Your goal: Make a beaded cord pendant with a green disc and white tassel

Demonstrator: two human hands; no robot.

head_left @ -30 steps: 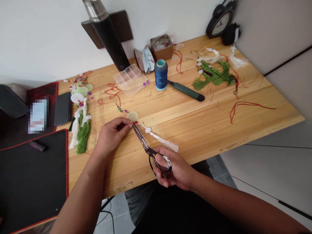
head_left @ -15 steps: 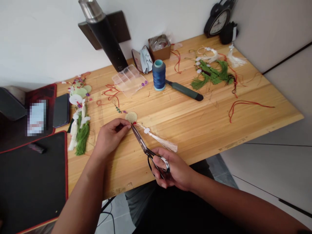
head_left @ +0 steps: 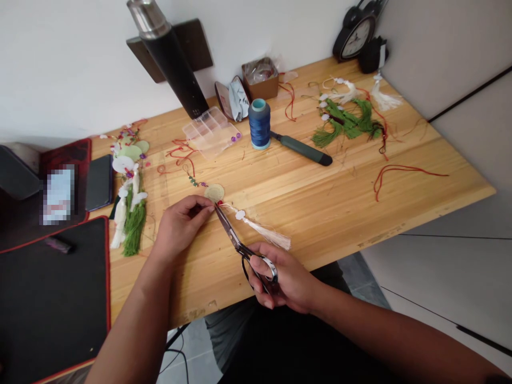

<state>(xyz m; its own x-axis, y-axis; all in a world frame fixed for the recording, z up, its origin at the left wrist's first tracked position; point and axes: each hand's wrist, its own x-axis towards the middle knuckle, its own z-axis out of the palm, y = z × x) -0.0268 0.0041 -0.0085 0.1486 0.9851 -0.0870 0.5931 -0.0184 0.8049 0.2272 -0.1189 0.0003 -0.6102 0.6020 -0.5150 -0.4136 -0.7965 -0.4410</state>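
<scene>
while the left hand (head_left: pixel 180 226) pinches a red cord (head_left: pixel 220 202) beside a pale disc (head_left: pixel 214 193) on the wooden table (head_left: pixel 340 213), the right hand (head_left: pixel 286 280) grips scissors (head_left: pixel 233 236), tips at the cord; taut cord, steady blades suit a clean snip.

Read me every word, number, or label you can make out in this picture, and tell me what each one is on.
Clock face: numerals too small to read.
Pale patch at the left: pixelated, unreadable.
No other readable text shows.
</scene>
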